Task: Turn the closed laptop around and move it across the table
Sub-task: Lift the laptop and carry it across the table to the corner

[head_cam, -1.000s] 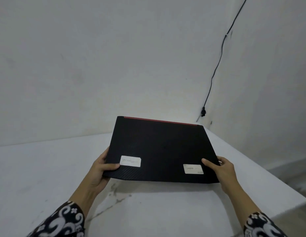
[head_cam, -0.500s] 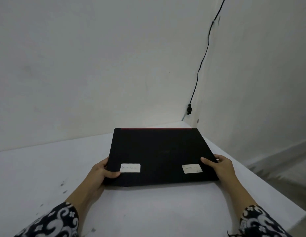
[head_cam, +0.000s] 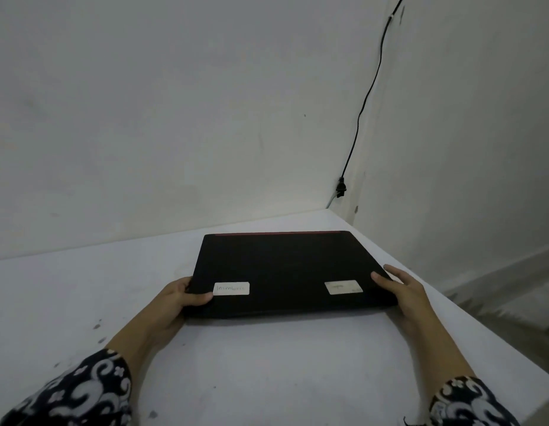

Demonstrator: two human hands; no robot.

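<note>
The closed black laptop (head_cam: 285, 269) lies flat on the white table (head_cam: 267, 364), its red strip along the far edge and two white stickers near the near edge. My left hand (head_cam: 178, 302) grips its near left corner, thumb on the lid beside the left sticker. My right hand (head_cam: 402, 290) holds the near right corner, thumb on the lid, fingers along the right side edge.
White walls stand close behind the table and to the right. A black cable (head_cam: 368, 96) runs down the corner to a plug (head_cam: 340, 189). The table's right edge (head_cam: 469, 315) drops off just beyond my right hand. Small dark specks mark the table at left.
The laptop, tilted and lifted a second ago, has come down flat onto the table. Both hands stay on its near corners.
</note>
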